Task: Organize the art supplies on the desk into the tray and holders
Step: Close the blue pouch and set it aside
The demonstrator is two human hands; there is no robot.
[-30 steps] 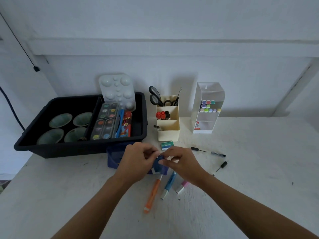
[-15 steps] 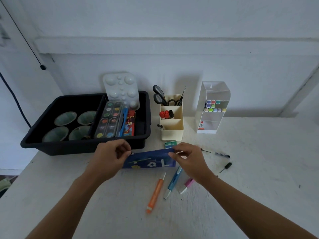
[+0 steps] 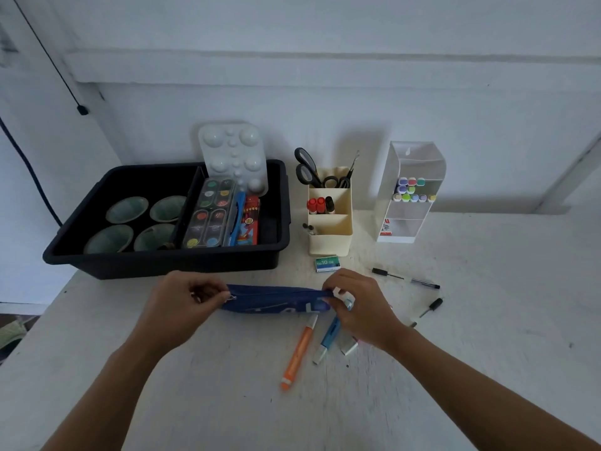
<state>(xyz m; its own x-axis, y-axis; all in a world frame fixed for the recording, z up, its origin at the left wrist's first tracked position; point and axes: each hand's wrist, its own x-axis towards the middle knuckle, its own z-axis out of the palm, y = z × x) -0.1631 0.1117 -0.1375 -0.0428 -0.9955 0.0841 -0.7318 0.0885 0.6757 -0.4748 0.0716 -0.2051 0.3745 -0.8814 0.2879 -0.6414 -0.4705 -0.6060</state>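
Our left hand (image 3: 182,304) pinches the zip pull (image 3: 231,297) at 9 o'clock on the pouch (image 3: 276,299), which is stretched low over the worktop (image 3: 487,320), at 6 o'clock from the tray (image 3: 162,265). We judge it light, soft cloth that sags and folds, best held by both ends. Our right hand (image 3: 361,307) pinches its 3 o'clock end.

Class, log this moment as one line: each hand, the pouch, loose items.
left hand: pinches pouch zip pull | right hand: pinches pouch's other end | pouch: in front of tray | loose: orange pen, blue pen, staples box
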